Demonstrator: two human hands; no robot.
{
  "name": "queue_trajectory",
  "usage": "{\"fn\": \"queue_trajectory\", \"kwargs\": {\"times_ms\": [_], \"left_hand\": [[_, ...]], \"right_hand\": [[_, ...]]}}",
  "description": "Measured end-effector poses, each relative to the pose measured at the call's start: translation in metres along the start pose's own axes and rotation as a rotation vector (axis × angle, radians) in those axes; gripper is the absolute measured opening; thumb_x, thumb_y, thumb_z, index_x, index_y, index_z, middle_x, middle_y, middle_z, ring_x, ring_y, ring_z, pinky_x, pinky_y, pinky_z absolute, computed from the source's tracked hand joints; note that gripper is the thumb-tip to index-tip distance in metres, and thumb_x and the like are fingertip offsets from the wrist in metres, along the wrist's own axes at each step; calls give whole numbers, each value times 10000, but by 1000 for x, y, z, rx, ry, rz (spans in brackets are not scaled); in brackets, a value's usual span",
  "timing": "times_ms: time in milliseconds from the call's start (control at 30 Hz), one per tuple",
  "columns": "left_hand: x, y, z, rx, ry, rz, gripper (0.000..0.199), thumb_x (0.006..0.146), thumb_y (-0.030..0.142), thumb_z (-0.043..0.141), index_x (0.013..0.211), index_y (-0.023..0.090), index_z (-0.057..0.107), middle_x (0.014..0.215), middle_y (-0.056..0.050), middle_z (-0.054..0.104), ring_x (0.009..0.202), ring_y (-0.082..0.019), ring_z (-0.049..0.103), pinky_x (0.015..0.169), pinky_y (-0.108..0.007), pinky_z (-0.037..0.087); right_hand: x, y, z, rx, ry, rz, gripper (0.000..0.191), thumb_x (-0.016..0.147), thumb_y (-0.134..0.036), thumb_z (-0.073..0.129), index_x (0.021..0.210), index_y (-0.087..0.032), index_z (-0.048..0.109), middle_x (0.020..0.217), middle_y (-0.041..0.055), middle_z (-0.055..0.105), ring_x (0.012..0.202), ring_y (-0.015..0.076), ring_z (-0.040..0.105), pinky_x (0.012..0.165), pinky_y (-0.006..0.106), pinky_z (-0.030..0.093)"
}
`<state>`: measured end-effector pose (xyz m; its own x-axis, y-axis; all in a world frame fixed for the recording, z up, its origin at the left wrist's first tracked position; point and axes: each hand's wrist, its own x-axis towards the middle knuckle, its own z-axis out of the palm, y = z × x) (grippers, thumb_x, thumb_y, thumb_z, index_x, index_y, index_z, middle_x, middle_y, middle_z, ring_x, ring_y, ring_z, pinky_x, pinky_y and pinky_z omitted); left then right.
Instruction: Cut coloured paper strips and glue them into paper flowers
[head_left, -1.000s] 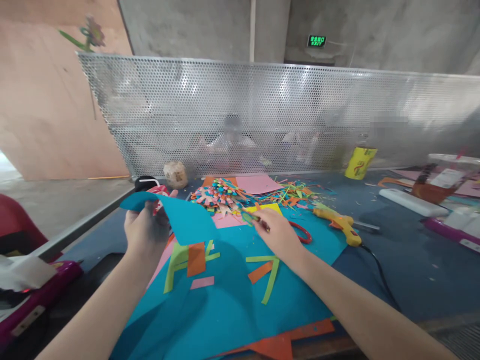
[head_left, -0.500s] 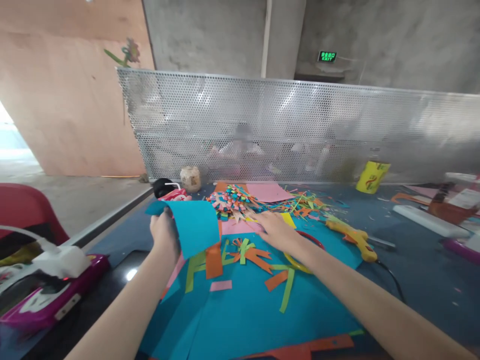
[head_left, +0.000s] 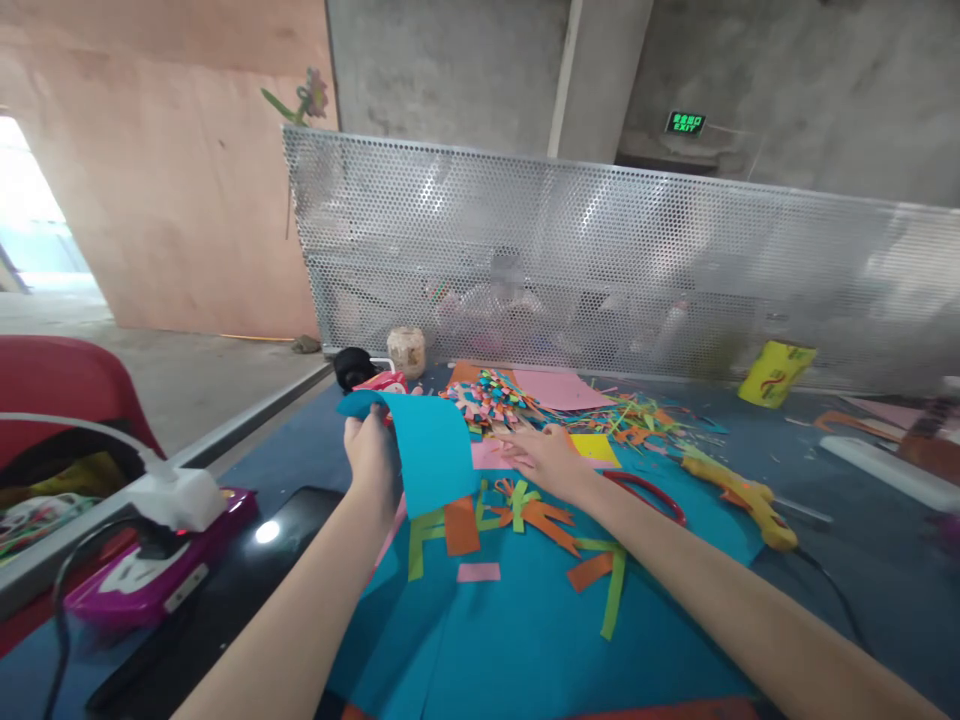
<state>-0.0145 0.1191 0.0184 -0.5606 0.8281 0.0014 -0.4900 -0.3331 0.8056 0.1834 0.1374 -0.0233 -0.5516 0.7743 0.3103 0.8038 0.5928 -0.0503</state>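
My left hand (head_left: pixel 373 452) is closed on the edge of a sheet of blue paper (head_left: pixel 433 458), which curls and hangs down to the right of the fingers. My right hand (head_left: pixel 553 462) reaches over a pink paper strip (head_left: pixel 486 456) with its fingers stretched out, nothing visible in them. Just beyond those fingertips lies a heap of multicoloured fringed paper (head_left: pixel 491 398). Orange and green cut paper pieces (head_left: pixel 544 515) lie below the hand on a large blue sheet (head_left: pixel 517 630). A red looped handle (head_left: pixel 656 492) shows partly behind my right forearm.
A yellow glue gun (head_left: pixel 742 497) with a cord lies at the right. Farther back are a yellow container (head_left: pixel 776 374) and a jar (head_left: pixel 406 352). A purple power strip (head_left: pixel 161 570) and a black phone-like slab (head_left: pixel 247 580) sit left. A perforated metal screen (head_left: pixel 600 265) borders the table.
The view has swung left, so the scene appears shifted right. My right hand has moved slightly left relative to the paper heap. My left hand keeps hold of the blue paper.
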Motion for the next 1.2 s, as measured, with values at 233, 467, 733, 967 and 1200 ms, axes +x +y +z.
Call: {"fn": "queue_trajectory", "kwargs": {"times_ms": [233,467,733,967,1200], "left_hand": [[16,-11,-9,44,35,33,105,626,198,510,730,192,505,663,-3,604,588,-157,594,574,-324,492],[10,-6,-7,32,49,5,73,609,163,511,666,186,471,561,24,565,530,-133,572,540,-278,474],[7,-12,-8,87,15,50,56,619,189,487,654,191,442,530,49,520,462,-93,502,492,-227,412],[14,-26,-3,138,-88,-31,71,596,208,517,632,181,462,492,47,491,417,-81,459,466,-215,372],[20,-35,-12,183,-169,-16,117,589,261,534,650,186,467,480,44,490,430,-113,484,443,-230,378]], "right_hand": [[15,-1,-3,21,-43,-87,398,783,-185,437,1178,-238,428,1138,69,526,1110,224,360,832,383,223],[11,4,-12,60,-67,-106,479,751,-91,420,1205,-240,390,1031,49,601,1026,197,432,806,375,243],[11,4,-10,44,-114,-215,502,737,-50,378,1200,-245,397,1054,55,587,1077,194,407,828,383,224],[-2,24,-22,86,-103,-120,587,744,-127,423,1276,-303,245,1104,30,563,1034,198,452,812,387,244],[-5,18,-9,17,-67,-86,575,764,-163,428,1285,-294,222,1200,39,487,1130,222,383,769,358,301]]}}
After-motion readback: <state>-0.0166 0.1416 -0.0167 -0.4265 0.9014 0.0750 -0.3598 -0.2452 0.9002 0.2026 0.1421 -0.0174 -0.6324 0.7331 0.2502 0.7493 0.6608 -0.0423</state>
